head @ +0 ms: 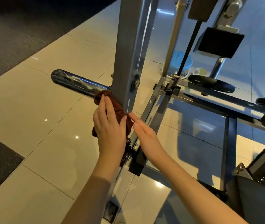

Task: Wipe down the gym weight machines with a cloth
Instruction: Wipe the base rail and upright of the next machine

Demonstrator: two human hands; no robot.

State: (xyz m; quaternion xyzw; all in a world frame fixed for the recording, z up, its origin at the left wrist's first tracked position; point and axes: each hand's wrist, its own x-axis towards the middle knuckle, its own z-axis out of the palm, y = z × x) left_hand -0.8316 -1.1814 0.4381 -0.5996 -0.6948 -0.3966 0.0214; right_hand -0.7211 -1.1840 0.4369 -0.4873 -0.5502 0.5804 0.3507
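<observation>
We looked down on the pale tiled floor (pixel 47 110), glossy under the lights, with a dark rubber mat (pixel 15 38) lying well off to the left of the grey upright post (pixel 128 46). That post was our marker, running from the top of the view down through the middle. Behind it and to its right stood the rest of the machine's frame (pixel 193 101), silver bars crossing at angles. A chrome peg (pixel 73 80) stuck out from the post's left face, bare of plates. Over on the post's right, a black weight plate (pixel 212 84) sat on a bar.

And there were the hands, both low on the post! The left hand (pixel 110 125) lay flat, fingers straight and close together, pressing the cloth against the post's left face just under the peg. The right hand (pixel 146 131) came in from the post's right side, fingers stretched out and relaxed, tips touching the post's front edge beside the cloth, holding nothing.

The brown cloth (pixel 117 109) was bunched between the left palm and the post, its top touching the peg's root. A bolt (pixel 135 84) sat on the post just above it.
</observation>
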